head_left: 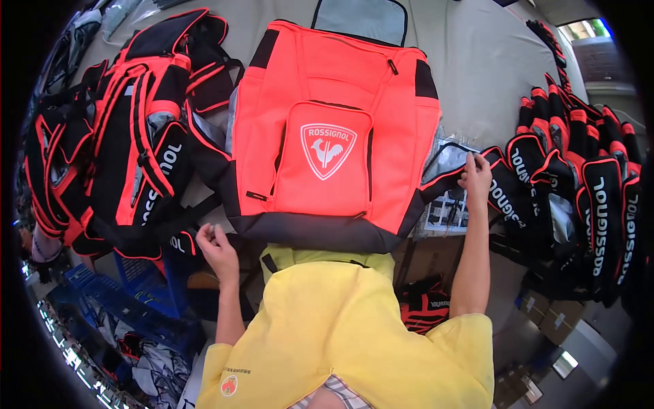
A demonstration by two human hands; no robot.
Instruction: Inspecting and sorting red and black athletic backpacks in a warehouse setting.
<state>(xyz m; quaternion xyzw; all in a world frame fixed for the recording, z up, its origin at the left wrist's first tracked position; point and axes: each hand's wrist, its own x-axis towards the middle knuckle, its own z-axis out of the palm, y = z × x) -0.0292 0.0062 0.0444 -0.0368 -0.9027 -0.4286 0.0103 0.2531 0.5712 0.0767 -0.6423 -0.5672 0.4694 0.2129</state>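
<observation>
A bright coral-red and black backpack (402,123) lies front up on the table, its zipped front pocket (325,198) facing me and its black base at the table's near edge. At its right side, my right hand (478,178) pinches the edge of a black side flap (443,178) with red piping. My left hand (219,252) is below the bag's lower left corner, near a black strap (187,215). Its fingers are curled together; whatever they may hold is too small to make out. At the bag's top, a grey-lined flap (361,19) lies spread out.
More red and black backpacks (129,129) are piled on the left. Several long black pieces with red piping (599,218) overlap along the right edge. Blue crates (146,283) stand below at left, and cardboard boxes (555,315) at lower right. Pale cloth covers the table (470,68).
</observation>
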